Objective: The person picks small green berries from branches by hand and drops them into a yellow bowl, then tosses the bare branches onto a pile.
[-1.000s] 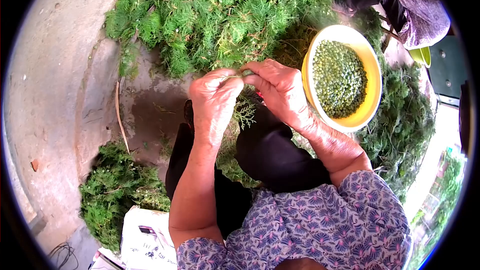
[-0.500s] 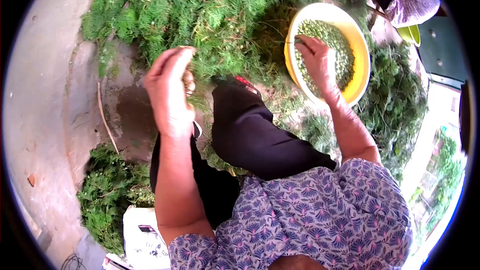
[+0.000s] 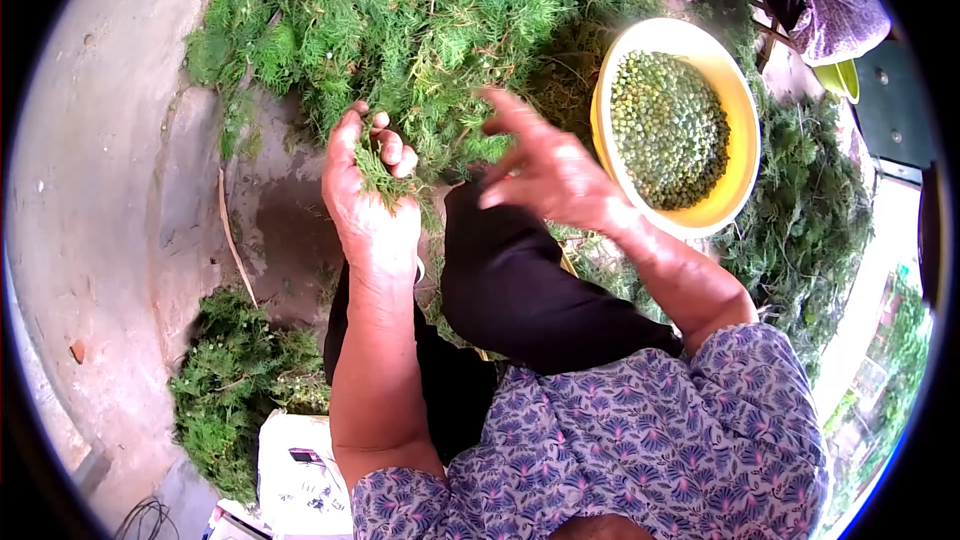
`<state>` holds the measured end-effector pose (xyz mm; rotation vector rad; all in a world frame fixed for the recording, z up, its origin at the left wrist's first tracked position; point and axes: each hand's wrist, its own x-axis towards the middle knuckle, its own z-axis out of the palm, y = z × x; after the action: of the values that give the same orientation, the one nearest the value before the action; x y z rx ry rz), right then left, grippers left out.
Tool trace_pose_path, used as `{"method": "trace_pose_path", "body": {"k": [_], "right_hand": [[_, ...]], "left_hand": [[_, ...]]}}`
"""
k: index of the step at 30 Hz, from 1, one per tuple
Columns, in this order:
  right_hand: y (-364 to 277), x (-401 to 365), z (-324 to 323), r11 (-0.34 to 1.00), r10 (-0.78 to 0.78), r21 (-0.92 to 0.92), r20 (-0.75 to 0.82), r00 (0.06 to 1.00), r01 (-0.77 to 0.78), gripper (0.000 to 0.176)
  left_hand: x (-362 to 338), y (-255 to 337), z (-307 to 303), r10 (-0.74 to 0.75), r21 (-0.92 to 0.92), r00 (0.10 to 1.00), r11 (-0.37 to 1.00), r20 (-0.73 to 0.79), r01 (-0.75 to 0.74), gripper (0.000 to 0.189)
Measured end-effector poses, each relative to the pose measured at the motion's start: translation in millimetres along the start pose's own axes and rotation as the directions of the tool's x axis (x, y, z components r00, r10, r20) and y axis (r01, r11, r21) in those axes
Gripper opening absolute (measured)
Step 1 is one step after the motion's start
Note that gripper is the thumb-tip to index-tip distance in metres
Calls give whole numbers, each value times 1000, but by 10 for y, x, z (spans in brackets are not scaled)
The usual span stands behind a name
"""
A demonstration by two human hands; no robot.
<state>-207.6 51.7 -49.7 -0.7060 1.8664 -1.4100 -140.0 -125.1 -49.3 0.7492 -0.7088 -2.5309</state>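
Note:
My left hand [image 3: 368, 185] is palm up with its fingers curled round a small green conifer sprig [image 3: 378, 178]. To its right my right hand [image 3: 555, 168] is over my dark-trousered knee, slightly blurred, its fingers apart and nothing visible in them. Beyond it stands a yellow tub [image 3: 746, 150], largely filled with small round green cones or berries [image 3: 665, 125]. In front of both hands lies a big heap of leafy conifer branches [image 3: 420, 30], with some pale green cones among the foliage.
More cut branches lie right of the tub [image 3: 800, 190] and in a smaller pile [image 3: 235, 380] at lower left, near a white bag [image 3: 300, 470]. A thin bare stick [image 3: 232, 240] rests on the concrete floor [image 3: 110, 200]. Another person [image 3: 830, 0] is at upper right.
My right hand has left the tub and moved left toward my left hand, its fingers spreading. My left hand has turned, so the sprig in it shows. The view has shifted slightly.

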Motion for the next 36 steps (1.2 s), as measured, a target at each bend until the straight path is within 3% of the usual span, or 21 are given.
{"method": "trace_pose_path", "body": {"k": [3, 5, 7, 9, 10, 13, 18, 19, 20, 21, 23, 24, 26, 27, 28, 29, 31, 32, 34, 35, 36], "right_hand": [[-258, 232, 323, 897, 45, 421, 208, 977, -131, 92], [-198, 333, 467, 921, -10, 390, 93, 996, -28, 95], [-188, 350, 538, 770, 50, 626, 131, 990, -122, 82], [-224, 340, 571, 899, -40, 430, -118, 992, 87, 72], [-269, 331, 569, 817, 20, 572, -150, 989, 70, 61], [-130, 343, 563, 833, -147, 440, -408, 901, 335, 43], [113, 93, 276, 694, 134, 704, -332, 934, 151, 18], [194, -23, 215, 752, 190, 651, -361, 913, 101, 19], [297, -157, 92, 938, 113, 345, -383, 917, 29, 21], [557, -293, -46, 953, -250, -253, -354, 901, 165, 25], [921, -757, -214, 979, 143, -83, -355, 924, -184, 24], [1408, -1067, -325, 938, -71, -345, -307, 949, -41, 18], [2263, -1903, -481, 741, 288, -584, -170, 942, -332, 16], [2503, -2332, -444, 641, 310, -722, -68, 948, -261, 22], [2326, -2454, -484, 460, 736, -794, 91, 670, -397, 32], [2339, -2469, -481, 459, 742, -791, 92, 664, -404, 32], [2407, -2359, -458, 331, 872, -892, 165, 461, -308, 44], [2508, -2260, -409, 356, 802, -828, 32, 597, -433, 41], [3042, -2030, -381, 575, 499, -765, 47, 865, -290, 31], [2820, -1620, -360, 504, 701, -709, 4, 713, -492, 45], [2874, -1433, -315, 572, 555, -693, -68, 829, -440, 44]], "left_hand": [[-2, -72, 66, 59, 123, 994, 991, -97, -47, 18], [-65, -76, 161, 287, 443, 951, 872, -120, -207, 14], [-192, 28, 300, 211, 529, 977, 826, 27, -193, 9], [-125, -1, 222, 181, 482, 984, 862, -5, -156, 11], [-130, -30, 225, 220, 550, 975, 819, -38, -163, 13], [-207, -85, 239, 41, 568, 998, 821, 47, -61, 16], [-250, -232, 159, -172, 644, 948, 763, 269, -44, 42], [-259, -298, 154, -136, 677, 967, 734, 216, -47, 38], [-268, -286, 150, -131, 726, 964, 683, 233, -83, 35], [-269, -246, 154, -128, 769, 960, 629, 250, -117, 33], [-202, -148, 128, -89, 720, 969, 685, 230, -108, 24], [-188, -95, 119, -92, 700, 973, 710, 211, -84, 24], [-189, -15, 115, -77, 664, 985, 746, 153, -45, 24], [-198, 12, 114, -73, 680, 989, 732, 132, -37, 25], [-219, 25, 126, -75, 691, 991, 723, 107, -20, 25], [-234, 29, 143, -74, 701, 994, 713, 82, -5, 26], [-242, 18, 136, -90, 708, 994, 706, 64, 18, 26], [-234, 21, 122, -107, 719, 992, 695, 71, 24, 26], [-226, 26, 124, -122, 731, 989, 682, 79, 25, 26], [-229, 30, 131, -112, 732, 991, 680, 74, 23, 26], [-227, 35, 137, -101, 733, 993, 680, 67, 19, 25]]}}
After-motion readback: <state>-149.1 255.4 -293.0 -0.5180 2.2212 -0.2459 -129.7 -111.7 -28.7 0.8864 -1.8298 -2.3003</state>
